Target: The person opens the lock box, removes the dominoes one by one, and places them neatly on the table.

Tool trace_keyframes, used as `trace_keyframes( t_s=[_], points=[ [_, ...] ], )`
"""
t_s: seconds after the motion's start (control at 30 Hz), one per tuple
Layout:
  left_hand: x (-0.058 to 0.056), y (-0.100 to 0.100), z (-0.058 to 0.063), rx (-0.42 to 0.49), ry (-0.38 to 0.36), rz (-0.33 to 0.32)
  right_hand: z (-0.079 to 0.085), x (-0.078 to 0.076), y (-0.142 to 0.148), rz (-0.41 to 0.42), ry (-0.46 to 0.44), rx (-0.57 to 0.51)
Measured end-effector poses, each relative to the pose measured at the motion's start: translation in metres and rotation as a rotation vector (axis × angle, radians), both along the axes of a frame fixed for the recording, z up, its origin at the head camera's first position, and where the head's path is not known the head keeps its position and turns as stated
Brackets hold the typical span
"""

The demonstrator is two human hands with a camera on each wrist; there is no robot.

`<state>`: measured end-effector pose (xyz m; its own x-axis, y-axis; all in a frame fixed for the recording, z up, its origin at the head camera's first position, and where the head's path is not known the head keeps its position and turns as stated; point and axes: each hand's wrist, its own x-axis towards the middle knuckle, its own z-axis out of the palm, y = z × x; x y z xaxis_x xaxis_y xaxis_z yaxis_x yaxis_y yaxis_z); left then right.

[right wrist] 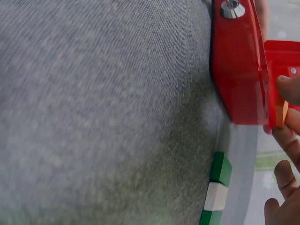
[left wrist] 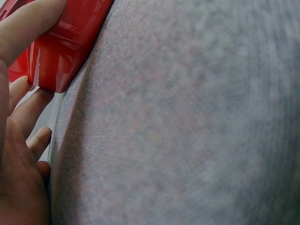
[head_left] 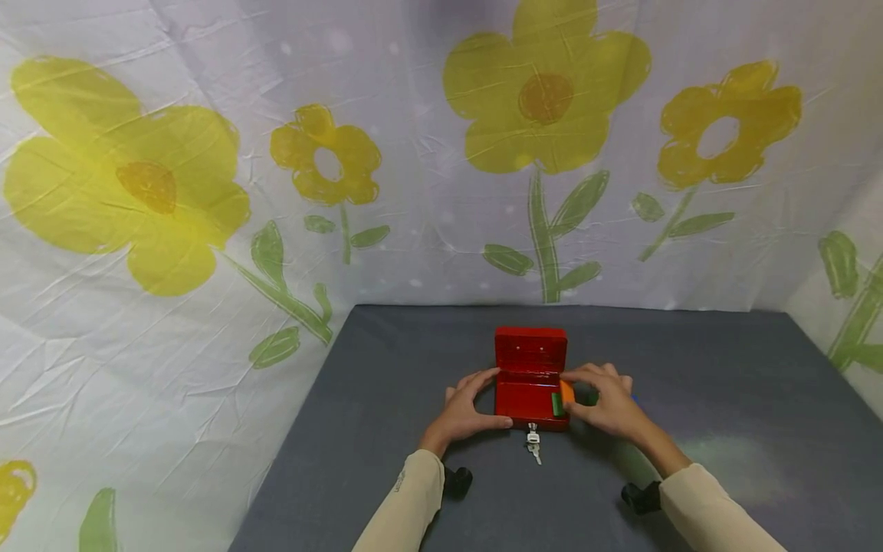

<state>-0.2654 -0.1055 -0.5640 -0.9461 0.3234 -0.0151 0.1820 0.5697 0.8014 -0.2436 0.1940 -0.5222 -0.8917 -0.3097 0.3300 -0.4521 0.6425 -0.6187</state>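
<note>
A red cash box [head_left: 519, 400] stands on the table with its lid [head_left: 530, 340] raised. Keys [head_left: 534, 445] hang from the lock at its front. My left hand [head_left: 464, 408] holds the box's left side, thumb at the front corner and fingers toward the back. In the left wrist view these fingers lie against the red metal. Between thumb and fingers, my right hand [head_left: 612, 404] pinches an orange block [head_left: 567, 393] at the box's right wall; the right wrist view shows the block upright at the rim. Inside the box, a green block [head_left: 556, 405] lies along the right side.
Right of the box, partly behind my right hand, blocks stand in a row on the table: a green block [right wrist: 221, 168], a white block [right wrist: 216, 196] and another green one. A bit of blue shows past the hand. Flower-printed cloth [head_left: 428, 230] rises behind the grey table [head_left: 414, 345].
</note>
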Motion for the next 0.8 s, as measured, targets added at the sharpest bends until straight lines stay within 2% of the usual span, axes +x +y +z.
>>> trace_keyframes(
  t_s=[0.43,0.8],
  points=[
    [0.001,-0.001,-0.001,0.003,-0.007,0.005,-0.009,0.007,0.015,-0.079,0.024,-0.006],
    [-0.001,0.001,-0.001,0.000,-0.005,0.009,-0.011,0.013,0.028,-0.076,0.046,-0.009]
  ],
)
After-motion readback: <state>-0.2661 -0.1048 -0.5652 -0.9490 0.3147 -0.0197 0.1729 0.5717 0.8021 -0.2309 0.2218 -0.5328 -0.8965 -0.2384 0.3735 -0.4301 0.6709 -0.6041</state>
